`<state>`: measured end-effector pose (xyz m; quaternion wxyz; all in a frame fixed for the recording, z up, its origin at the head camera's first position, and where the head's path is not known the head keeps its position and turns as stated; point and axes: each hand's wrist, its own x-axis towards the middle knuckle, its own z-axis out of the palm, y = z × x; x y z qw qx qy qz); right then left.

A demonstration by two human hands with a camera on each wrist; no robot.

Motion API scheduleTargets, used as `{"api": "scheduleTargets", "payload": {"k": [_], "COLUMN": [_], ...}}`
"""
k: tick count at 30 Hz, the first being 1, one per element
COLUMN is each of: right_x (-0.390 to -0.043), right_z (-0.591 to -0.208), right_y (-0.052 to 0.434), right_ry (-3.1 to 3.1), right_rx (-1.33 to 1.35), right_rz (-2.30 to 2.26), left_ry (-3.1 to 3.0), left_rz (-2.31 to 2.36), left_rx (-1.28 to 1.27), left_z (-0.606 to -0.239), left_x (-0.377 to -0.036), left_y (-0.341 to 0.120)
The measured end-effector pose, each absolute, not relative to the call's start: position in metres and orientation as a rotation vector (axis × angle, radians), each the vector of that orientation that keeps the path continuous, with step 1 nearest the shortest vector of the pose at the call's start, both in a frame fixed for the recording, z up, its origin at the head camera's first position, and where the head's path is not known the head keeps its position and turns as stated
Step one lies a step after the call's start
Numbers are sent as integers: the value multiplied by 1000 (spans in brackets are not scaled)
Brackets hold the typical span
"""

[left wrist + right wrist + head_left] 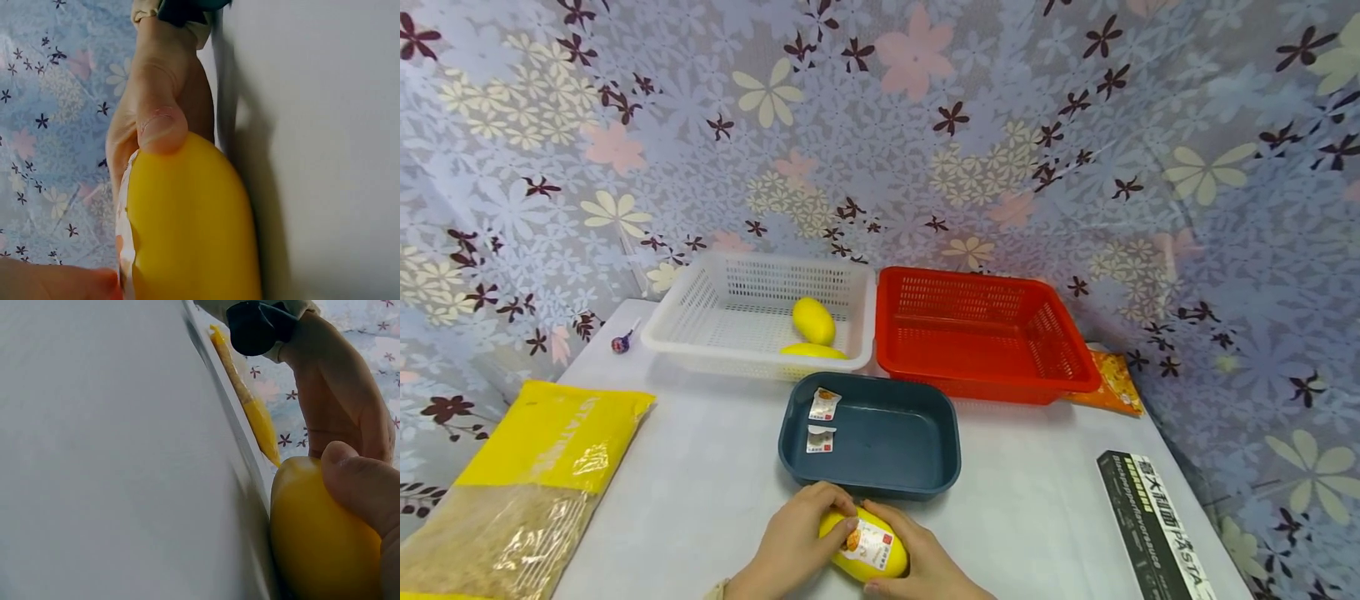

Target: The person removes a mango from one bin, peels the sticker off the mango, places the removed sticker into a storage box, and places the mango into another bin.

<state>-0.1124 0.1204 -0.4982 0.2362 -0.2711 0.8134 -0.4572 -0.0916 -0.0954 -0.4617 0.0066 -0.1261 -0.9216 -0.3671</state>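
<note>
Though set well apart from the hands, worth noting first at the far left of the white table (700, 483): a yellow bag (527, 467), lying flat along the table's left edge, and behind it a lollipop (622, 340), just beside the white basket (700, 350). Inside that basket, toward its right wall, two yellow mangoes, one further back (813, 320) and one at the front wall (812, 352), close together. Just in front, between the two baskets, a dark blue tray (880, 479), with two small stickers, one behind (823, 404) the other (820, 438), near its left wall and apart from each other. At the near edge, just in front of the tray, the held mango (865, 546), on its side, with a white and orange label (871, 543) facing up. Left hand (793, 542) curled round its left end, thumb (161, 128) pressed flat on the skin close to the label's edge; clamped, not loose. Right hand (925, 567) wrapped round the right end likewise, thumb (356, 481) bearing on the skin. Probably gripped from both ends to steady the fruit with the label uppermost and within reach of the fingertips. Not possible to tell whether resting on the table or lifted just clear of it. Further right, a red basket (992, 379), side by side with the white one; behind its right corner, an orange packet (1112, 383); at the near right, a black pasta box (1153, 525), lying flat.
</note>
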Motion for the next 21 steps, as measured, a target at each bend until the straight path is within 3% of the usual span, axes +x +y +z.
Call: {"api": "scheduleTargets", "payload": {"k": [21], "right_x": [-109], "right_z": [-499], "right_y": [116], "right_ry": [2187], "right_rx": [-717], "right_rz": [-1329], "left_ry": [-2716], "left_rz": [-1123], "left_rx": [-445], "left_z": [-468], "left_x": [-78], "left_y": [-84]}}
